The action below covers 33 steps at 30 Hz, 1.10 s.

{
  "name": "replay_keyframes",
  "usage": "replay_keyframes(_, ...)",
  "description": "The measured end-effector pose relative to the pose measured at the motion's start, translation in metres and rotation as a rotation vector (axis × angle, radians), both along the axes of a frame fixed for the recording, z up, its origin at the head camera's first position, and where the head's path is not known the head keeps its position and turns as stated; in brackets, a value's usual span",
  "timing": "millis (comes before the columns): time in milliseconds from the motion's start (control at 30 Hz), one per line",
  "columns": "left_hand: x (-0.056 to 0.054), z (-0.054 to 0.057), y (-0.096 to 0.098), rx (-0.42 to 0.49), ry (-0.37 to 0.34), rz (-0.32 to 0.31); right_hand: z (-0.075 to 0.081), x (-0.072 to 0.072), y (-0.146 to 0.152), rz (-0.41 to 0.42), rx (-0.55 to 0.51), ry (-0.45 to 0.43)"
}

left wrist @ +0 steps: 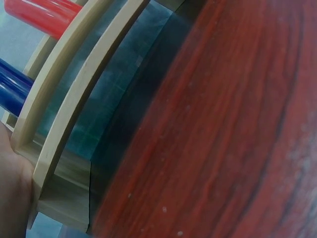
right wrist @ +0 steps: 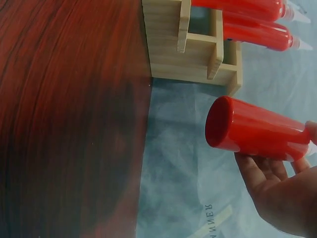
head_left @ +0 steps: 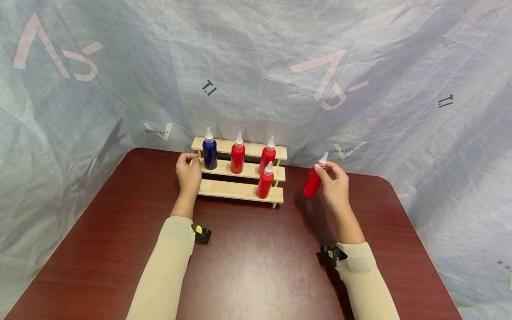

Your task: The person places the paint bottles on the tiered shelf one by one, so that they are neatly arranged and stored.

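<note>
My right hand (head_left: pixel 336 184) pinches a red squeeze bottle (head_left: pixel 313 181) near its white pointed cap. The bottle is tilted, right of the rack, its base toward the rack in the right wrist view. My left hand (head_left: pixel 189 175) holds the left end of a three-step wooden rack (head_left: pixel 228 190); its fingertips are partly hidden. On the middle step stand a blue bottle (head_left: pixel 210 154) at the left, a red bottle (head_left: pixel 238 158) and another red bottle (head_left: pixel 267 156) at the right. One more red bottle (head_left: pixel 265 184) stands on the right of the lowest step.
The rack stands near the back of a dark red-brown table (head_left: pixel 256 262). Behind it hangs a grey printed cloth (head_left: pixel 256 66), which also lines both sides. Black wrist straps (head_left: pixel 202 233) sit at the sleeve cuffs.
</note>
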<state>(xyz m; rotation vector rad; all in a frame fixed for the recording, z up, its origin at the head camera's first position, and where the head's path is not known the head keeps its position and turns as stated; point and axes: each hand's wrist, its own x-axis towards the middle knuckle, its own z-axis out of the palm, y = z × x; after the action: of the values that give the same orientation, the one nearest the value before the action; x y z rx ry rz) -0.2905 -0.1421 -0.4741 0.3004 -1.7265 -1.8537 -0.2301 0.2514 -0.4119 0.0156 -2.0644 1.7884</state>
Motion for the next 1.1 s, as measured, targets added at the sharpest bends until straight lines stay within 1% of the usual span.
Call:
replay_keyframes(200,0.000,0.000,0.000,0.003,0.007,-0.002,0.001,0.002,-0.004,0.049,-0.016,0.015)
replay_keyframes(467,-0.001,-0.004,-0.001,-0.017,-0.004,0.018,0.004,0.006,-0.007,0.042,0.075,-0.002)
replay_keyframes(567,-0.001,-0.004,0.000,-0.020,-0.002,0.024,0.005,0.008,-0.009,0.054,0.080,0.000)
replay_keyframes(733,0.000,-0.001,0.001,0.001,-0.002,0.016,0.007,0.008,-0.011,0.067,0.078,0.024)
replay_keyframes(967,0.000,-0.001,0.000,-0.007,-0.002,0.018,0.011,0.011,-0.015,0.079,0.088,-0.027)
replay_keyframes(1100,0.000,-0.001,0.000,-0.019,-0.003,0.024,0.013,0.012,-0.017,0.094,0.097,-0.041)
